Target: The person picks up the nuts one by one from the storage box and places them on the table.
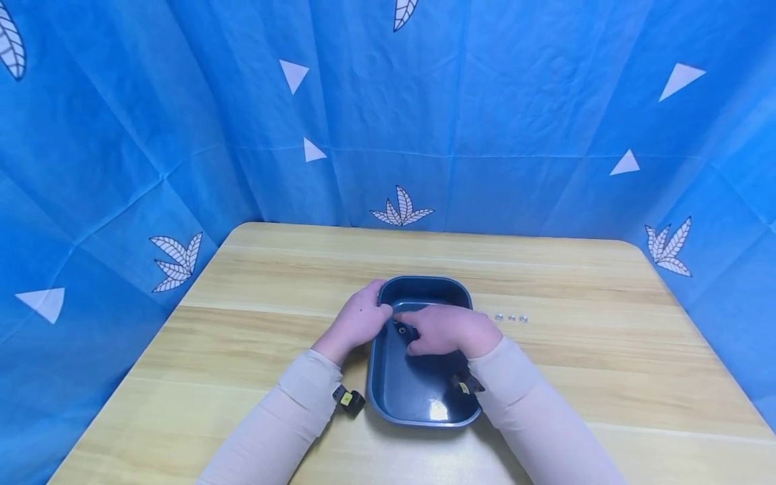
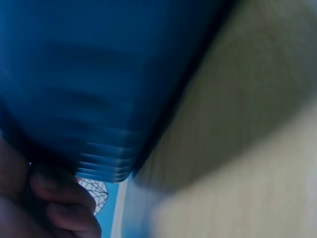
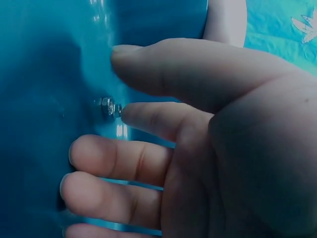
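A dark blue rectangular tray [image 1: 418, 404] stands on the table. My left hand [image 1: 358, 316] grips its left wall near the far corner, thumb over the rim. In the left wrist view, curled fingers [image 2: 69, 203] show against the ribbed outer wall. My right hand [image 1: 445, 330] reaches down inside the tray. Small metal hex nuts [image 3: 106, 106] lie in there close together, and the index fingertip touches one of them. The right thumb [image 3: 148, 62] stands apart from the nuts, with nothing pinched. From the head view, one nut [image 1: 401, 331] shows beside the right hand.
Several small shiny nuts [image 1: 512, 318] lie in a row on the wooden table [image 1: 273, 269], right of the tray. A blue patterned curtain [image 1: 515, 135] hangs behind the table and along its sides. Dark wrist cameras [image 1: 350, 401] are strapped to both sleeves.
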Motion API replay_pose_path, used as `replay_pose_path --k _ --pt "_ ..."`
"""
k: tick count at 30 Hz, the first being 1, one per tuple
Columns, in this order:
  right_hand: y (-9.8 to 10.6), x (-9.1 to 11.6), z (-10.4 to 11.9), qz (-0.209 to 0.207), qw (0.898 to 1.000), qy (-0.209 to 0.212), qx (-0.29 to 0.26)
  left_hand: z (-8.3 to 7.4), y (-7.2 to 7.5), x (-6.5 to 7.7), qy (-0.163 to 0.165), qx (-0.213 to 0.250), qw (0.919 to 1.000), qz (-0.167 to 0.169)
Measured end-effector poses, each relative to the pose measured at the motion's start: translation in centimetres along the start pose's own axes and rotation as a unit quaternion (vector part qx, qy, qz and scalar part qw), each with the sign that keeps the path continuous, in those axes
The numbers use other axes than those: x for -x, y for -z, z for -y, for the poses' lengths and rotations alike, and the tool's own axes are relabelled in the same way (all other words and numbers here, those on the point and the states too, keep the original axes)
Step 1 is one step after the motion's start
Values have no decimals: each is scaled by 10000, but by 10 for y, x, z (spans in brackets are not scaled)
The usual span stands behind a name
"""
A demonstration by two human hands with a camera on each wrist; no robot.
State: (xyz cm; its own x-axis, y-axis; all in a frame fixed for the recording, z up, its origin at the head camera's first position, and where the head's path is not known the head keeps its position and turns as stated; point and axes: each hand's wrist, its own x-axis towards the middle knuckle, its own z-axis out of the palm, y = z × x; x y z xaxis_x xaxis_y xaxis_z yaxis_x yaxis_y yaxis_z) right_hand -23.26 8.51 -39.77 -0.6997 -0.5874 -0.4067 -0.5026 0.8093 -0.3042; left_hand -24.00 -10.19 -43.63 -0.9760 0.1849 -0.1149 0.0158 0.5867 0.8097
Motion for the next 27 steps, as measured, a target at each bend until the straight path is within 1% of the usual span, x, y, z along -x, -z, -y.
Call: replay_pose_path --k 4,7,10,13,20,27 --pt "0 0 0 -83 9998 30 151 -1 1 -1 -21 5 10000 -12" --pt "1 0 0 -193 9993 212 245 -2 1 -1 -3 22 10000 23" --pt "1 0 -1 -220 9988 403 192 -1 1 -1 15 30 10000 66" --pt "0 0 0 -203 9986 481 109 0 2 0 9 43 10000 76" --pt "-2 1 2 -128 9991 392 13 1 1 0 6 98 9999 62" --pt "-2 3 1 2 9978 649 -126 2 2 0 -47 98 9999 47"
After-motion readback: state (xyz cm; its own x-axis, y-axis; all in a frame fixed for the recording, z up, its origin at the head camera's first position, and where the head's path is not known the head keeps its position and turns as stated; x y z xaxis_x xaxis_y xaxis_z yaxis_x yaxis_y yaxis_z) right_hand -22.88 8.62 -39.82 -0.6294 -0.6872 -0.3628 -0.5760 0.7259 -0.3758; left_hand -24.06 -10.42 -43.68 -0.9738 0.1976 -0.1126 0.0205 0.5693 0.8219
